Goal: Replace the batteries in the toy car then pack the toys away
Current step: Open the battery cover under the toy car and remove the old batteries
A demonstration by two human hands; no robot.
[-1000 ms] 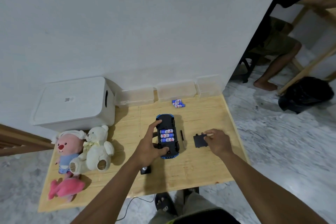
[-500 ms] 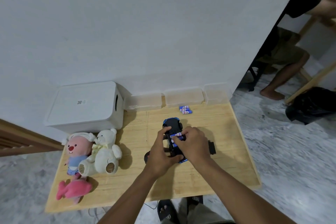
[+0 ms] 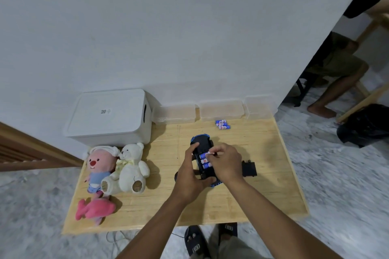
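A blue toy car [image 3: 201, 140] lies upside down on the wooden table [image 3: 263, 191], its battery bay open with three blue-and-white batteries [image 3: 203, 161] inside. My left hand [image 3: 190, 171] grips the car along its left side and near end. My right hand [image 3: 226, 161] is over the bay, thumb and forefinger pinched on the top battery. The black battery cover [image 3: 249, 168] rests on the table just right of my right hand. Three spare batteries [image 3: 222, 124] lie near the table's far edge.
A white lidded storage box [image 3: 109, 116] stands at the back left. Three clear plastic containers [image 3: 221, 110] line the wall. A pink-faced plush [image 3: 97, 166], a white teddy bear [image 3: 131, 166] and a pink plush [image 3: 94, 209] lie at the left. Another person sits at the far right.
My right hand left the battery cover on the table and moved left onto the car's battery bay, pinching the top battery. My left hand stays on the car.
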